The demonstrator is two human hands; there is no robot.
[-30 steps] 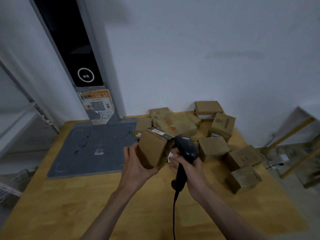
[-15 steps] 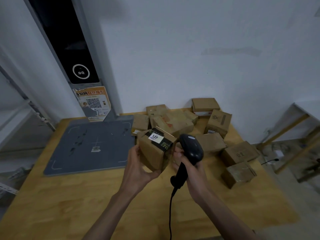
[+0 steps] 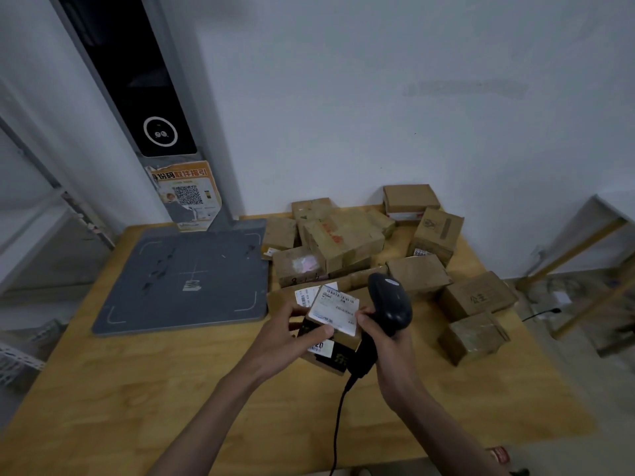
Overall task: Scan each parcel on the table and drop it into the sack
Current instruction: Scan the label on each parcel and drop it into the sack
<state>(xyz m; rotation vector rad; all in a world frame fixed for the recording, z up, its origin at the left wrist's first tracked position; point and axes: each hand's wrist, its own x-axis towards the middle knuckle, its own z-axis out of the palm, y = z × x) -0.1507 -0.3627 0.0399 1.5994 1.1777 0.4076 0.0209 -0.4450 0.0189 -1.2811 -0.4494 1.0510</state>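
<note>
I have one parcel (image 3: 331,324) in hand, a small brown box held above the table's (image 3: 137,389) near middle, turned so its white shipping label (image 3: 335,309) faces up toward me. My left hand (image 3: 285,333) grips it from the left, thumb over the front face and fingers round the far side. My right hand (image 3: 381,338) is wrapped round the handle of the scanner (image 3: 390,300), whose dark head sits just beside the parcel's right edge, with fingertips also touching the box; the cord (image 3: 338,424) hangs down toward me. The scanner's window seems aimed past the label rather than at it, so I judge the scan of this box is not yet done, only lined up.

As for progress, I read it as early. Behind and to the right lies a pile of boxes (image 3: 343,238), roughly ten, some stacked against the wall and some loose near the right edge, such as a taped one (image 3: 476,336). All of these look unscanned and waiting. The sack is nowhere in view, so I cannot tell how many parcels are already in it.

To the left a grey pad (image 3: 192,276) lies flat on the table, below a dark upright panel (image 3: 137,80) with a notice (image 3: 187,197) stuck to it.
</note>
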